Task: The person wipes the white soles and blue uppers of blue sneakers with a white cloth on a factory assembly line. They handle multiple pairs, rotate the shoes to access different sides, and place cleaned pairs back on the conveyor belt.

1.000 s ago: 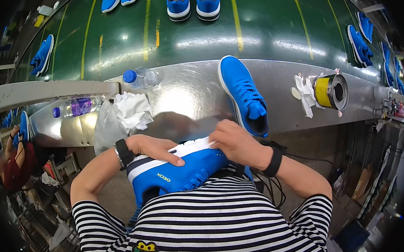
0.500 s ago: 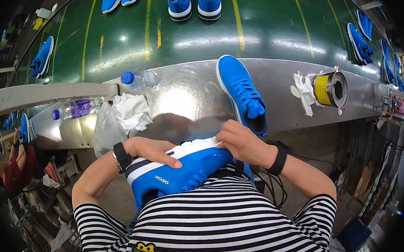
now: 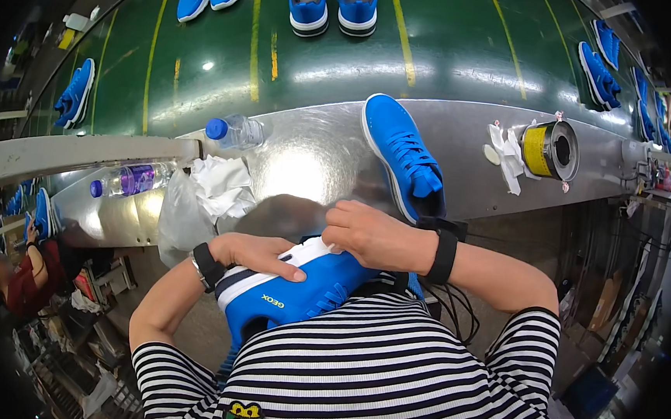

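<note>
A blue sneaker (image 3: 298, 294) with a white sole lies on its side against my striped shirt, toe to the right. My left hand (image 3: 258, 255) grips it near the heel, thumb pressed on the blue upper and fingers out of sight behind the sole. Pinched fingers of my right hand (image 3: 376, 238) touch the white sole edge about its middle; a bit of white shows at the fingertips, too small to name. The matching blue sneaker (image 3: 403, 148) rests on the metal ledge (image 3: 317, 142) just beyond my right hand, its toe pointing away.
Left on the ledge are crumpled white paper (image 3: 222, 186), a clear plastic bag (image 3: 181, 218) and two bottles, one lying (image 3: 137, 180), one with a blue cap (image 3: 236, 132). An open tin (image 3: 538, 150) stands right. Blue sneakers ride the green belt (image 3: 440, 53). A person (image 3: 29, 274) sits far left.
My right hand has slid left along the sole, from near the toe toward the middle. My left hand keeps its hold. Sneakers on the belt have shifted slightly right in view.
</note>
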Tool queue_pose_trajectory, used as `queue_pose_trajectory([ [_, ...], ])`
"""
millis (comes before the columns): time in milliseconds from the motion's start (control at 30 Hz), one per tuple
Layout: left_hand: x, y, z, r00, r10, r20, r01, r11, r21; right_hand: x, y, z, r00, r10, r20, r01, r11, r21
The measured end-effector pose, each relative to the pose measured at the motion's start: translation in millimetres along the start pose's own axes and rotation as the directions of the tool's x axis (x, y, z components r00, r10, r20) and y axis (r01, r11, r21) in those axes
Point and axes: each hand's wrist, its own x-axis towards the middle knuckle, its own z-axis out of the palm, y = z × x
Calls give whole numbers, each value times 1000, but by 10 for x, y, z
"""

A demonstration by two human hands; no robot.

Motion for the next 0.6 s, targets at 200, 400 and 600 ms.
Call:
queue_pose_trajectory([
  [200, -3, -207, 80, 990, 126, -63, -129, 990, -59, -206, 109, -112, 997, 73, 21, -72, 996, -48],
  [400, 8, -64, 63, 998, 59, -20, -60, 998, -37, -48, 34, -31, 999, 15, 33, -14, 1000, -28],
  [600, 0, -257, 99, 996, 67, -60, -73, 992, -101, -214, 142, -120, 996, 81, 24, -79, 994, -82],
])
